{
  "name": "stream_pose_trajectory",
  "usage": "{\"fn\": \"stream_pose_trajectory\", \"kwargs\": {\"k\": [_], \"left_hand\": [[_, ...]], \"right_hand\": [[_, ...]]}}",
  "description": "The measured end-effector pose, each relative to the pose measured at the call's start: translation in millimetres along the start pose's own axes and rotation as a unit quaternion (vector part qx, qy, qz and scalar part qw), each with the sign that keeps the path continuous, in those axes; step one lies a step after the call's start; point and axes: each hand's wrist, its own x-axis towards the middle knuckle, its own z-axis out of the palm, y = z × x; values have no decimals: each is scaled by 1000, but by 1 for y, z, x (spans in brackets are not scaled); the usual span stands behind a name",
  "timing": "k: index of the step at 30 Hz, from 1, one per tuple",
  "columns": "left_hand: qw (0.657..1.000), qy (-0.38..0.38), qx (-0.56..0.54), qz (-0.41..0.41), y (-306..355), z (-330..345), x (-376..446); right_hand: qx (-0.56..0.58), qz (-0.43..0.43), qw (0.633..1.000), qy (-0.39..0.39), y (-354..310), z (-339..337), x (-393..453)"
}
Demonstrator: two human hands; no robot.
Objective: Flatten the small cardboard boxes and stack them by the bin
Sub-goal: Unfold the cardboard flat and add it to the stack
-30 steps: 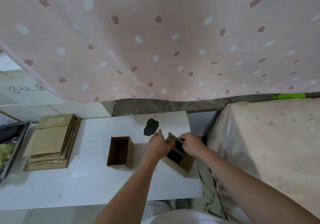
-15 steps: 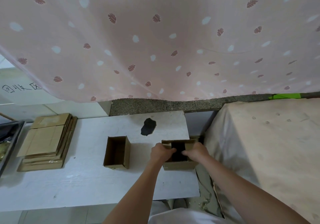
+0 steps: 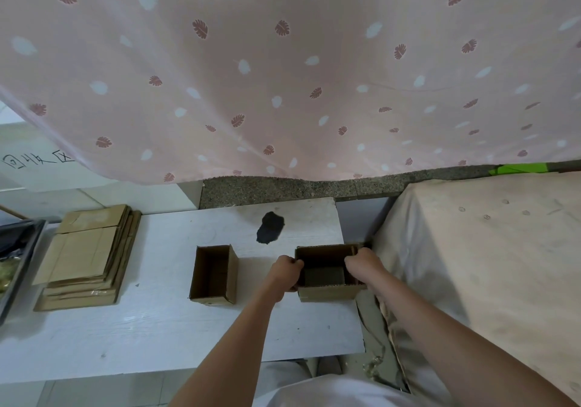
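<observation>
At the frame's lower centre, the left hand (image 3: 284, 270) and right hand (image 3: 361, 265) grip opposite walls of an open box (image 3: 327, 293) on the table (image 3: 157, 328), apparently starting to flatten it; next, collapse the walls.

Makeshift recycling corner, curtain (image 3: 283, 76), flattened cardboard (image 3: 85, 255)

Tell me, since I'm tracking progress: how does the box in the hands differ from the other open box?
The held box is gripped by the left hand and right hand; the free box stands untouched. The held box lies crosswise, the free box lengthwise. Both are brown, open-topped, unflattened.
</observation>
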Motion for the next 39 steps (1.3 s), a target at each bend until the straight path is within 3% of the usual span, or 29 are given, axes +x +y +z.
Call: {"fn": "stream_pose_trajectory", "kwargs": {"k": [5, 7, 10, 12, 15, 18, 22, 26, 32, 39], "left_hand": [[998, -36, -52, -12, -3, -3, -1], [990, -85, -101, -51, -2, -6, -4], [942, -171, -251, -146, -2, -12, -5], [911, -161, -326, -194, -6, -16, -3], [906, -126, -321, -245, -12, -18, 3], [901, -151, -312, -262, -12, -15, 6], [905, -178, -313, -228, -7, -11, 3], [925, -161, -326, -108, -4, -18, -3], [926, -183, -329, -35, -3, -36, -8], [933, -135, -330, -50, -1, -30, -4]], "right_hand": [[82, 2, 997, -14, 3, -6, 5], [121, 22, 992, -37, 2, -8, 4], [193, 75, 974, -87, 0, -12, 0], [233, 89, 961, -122, -1, -13, 0], [282, 118, 946, -103, 2, -17, -1], [296, 178, 932, -107, 12, -22, -3], [313, 192, 911, -190, 19, -22, -3], [352, 127, 906, -195, 13, -31, 0], [346, 41, 889, -296, 4, -45, 4], [253, 21, 937, -241, -1, -37, 3]]}}
